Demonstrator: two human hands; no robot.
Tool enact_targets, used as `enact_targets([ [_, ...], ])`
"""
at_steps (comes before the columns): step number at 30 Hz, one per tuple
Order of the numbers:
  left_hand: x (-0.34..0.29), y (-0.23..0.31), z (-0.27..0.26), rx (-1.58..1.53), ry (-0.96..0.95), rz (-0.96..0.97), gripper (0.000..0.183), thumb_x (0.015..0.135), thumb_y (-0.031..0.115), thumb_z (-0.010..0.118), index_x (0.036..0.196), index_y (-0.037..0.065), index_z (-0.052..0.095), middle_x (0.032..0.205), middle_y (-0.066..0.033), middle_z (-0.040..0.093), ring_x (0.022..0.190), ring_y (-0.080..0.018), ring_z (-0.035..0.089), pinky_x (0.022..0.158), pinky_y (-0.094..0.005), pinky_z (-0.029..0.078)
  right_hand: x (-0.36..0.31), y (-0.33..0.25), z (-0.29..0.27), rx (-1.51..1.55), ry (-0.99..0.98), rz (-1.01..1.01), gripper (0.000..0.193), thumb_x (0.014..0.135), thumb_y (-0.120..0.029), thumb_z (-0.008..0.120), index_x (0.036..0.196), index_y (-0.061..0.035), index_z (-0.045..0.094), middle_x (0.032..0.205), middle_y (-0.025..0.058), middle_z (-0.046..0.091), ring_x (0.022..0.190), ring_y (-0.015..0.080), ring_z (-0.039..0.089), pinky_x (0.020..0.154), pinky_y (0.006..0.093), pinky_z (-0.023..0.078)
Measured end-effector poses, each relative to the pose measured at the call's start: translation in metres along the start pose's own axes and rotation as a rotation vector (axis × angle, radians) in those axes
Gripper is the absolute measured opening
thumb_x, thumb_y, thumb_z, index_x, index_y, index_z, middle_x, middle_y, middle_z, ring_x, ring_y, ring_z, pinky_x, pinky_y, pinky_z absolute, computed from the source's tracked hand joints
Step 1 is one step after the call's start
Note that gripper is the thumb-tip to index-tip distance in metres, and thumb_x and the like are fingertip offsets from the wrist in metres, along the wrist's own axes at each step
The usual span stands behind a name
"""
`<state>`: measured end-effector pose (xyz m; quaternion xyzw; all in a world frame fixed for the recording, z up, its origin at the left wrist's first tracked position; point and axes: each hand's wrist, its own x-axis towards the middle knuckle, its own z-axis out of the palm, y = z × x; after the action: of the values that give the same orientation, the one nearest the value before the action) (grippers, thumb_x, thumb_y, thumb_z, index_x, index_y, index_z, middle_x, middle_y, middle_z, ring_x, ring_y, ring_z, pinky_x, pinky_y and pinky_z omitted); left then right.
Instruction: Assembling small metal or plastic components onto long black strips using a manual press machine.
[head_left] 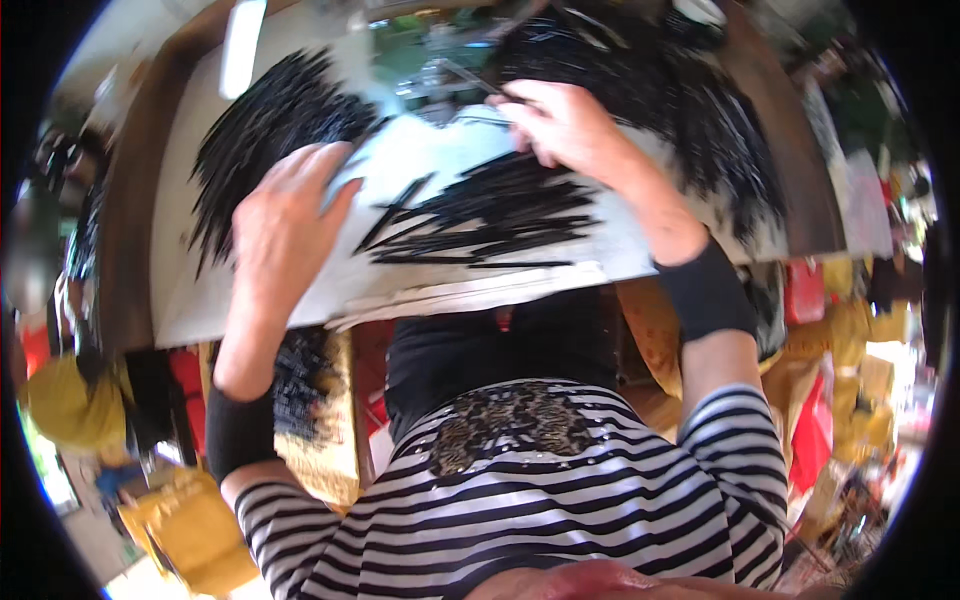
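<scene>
Over the near edge of the left pile of thin black strips [275, 115] is my left hand [290, 215], its thumb held apart from the fingers. The fingertips are beside the strips, and I make out nothing gripped in them. My right hand [570, 125] is closed round a thin metal tool [467, 76] that points up and left; its exact kind is not clear. Between the hands, nearer to me, a smaller heap of black strips [490, 215] lies loosely on the white tabletop [230, 295].
A larger mass of black strips [640, 80] covers the far right of the table. A dark wooden rim [140, 190] borders the table. At the back, a glassy, brightly lit patch [415, 60] is blurred. Below the left edge stands a yellowish box [335, 450] beside more black pieces.
</scene>
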<state>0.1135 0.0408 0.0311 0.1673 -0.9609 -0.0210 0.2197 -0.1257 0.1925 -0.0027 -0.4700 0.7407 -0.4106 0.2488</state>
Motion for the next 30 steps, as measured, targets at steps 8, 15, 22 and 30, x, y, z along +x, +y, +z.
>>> enact_targets([
  [8, -0.017, -0.038, -0.012, 0.05, 0.031, -0.132, 0.022, 0.081, 0.019, 0.062, 0.099, 0.006, 0.063, 0.089, -0.007, 0.064, 0.081, -0.0277, 0.062, 0.068, -0.0343, 0.049, -0.003, -0.003, 0.005, 0.242, -0.192, 0.027, 0.027, 0.094, -0.021, 0.047, 0.106, 0.0014, 0.058, 0.066, 0.0058, 0.061, 0.046, 0.0054, 0.049, 0.042, 0.0185, 0.039],
  [15, -0.035, -0.059, -0.008, 0.078, -0.102, -0.228, 0.046, 0.077, 0.038, 0.065, 0.107, 0.004, 0.061, 0.101, -0.0091, 0.062, 0.089, -0.0309, 0.061, 0.077, -0.0385, 0.048, -0.004, -0.004, 0.007, 0.206, -0.25, 0.072, 0.032, 0.095, -0.026, 0.045, 0.097, 0.0027, 0.058, 0.068, 0.0038, 0.058, 0.049, 0.0044, 0.049, 0.042, 0.0175, 0.037],
  [22, -0.027, -0.044, 0.001, 0.122, -0.136, -0.15, 0.04, 0.081, 0.033, 0.062, 0.109, 0.005, 0.058, 0.095, -0.0106, 0.062, 0.081, -0.0307, 0.061, 0.069, -0.0384, 0.049, -0.002, -0.001, 0.007, 0.216, -0.269, 0.055, 0.029, 0.095, -0.024, 0.046, 0.097, 0.0009, 0.06, 0.069, 0.0032, 0.06, 0.049, 0.0034, 0.049, 0.043, 0.0174, 0.038],
  [30, -0.019, -0.035, 0.007, 0.122, -0.136, -0.11, 0.039, 0.08, 0.032, 0.064, 0.109, 0.006, 0.058, 0.091, -0.0094, 0.062, 0.077, -0.0298, 0.062, 0.065, -0.0375, 0.049, -0.002, -0.003, 0.008, 0.18, -0.243, 0.064, 0.029, 0.094, -0.023, 0.046, 0.101, 0.002, 0.06, 0.069, 0.0032, 0.06, 0.05, 0.0034, 0.05, 0.042, 0.0177, 0.039],
])
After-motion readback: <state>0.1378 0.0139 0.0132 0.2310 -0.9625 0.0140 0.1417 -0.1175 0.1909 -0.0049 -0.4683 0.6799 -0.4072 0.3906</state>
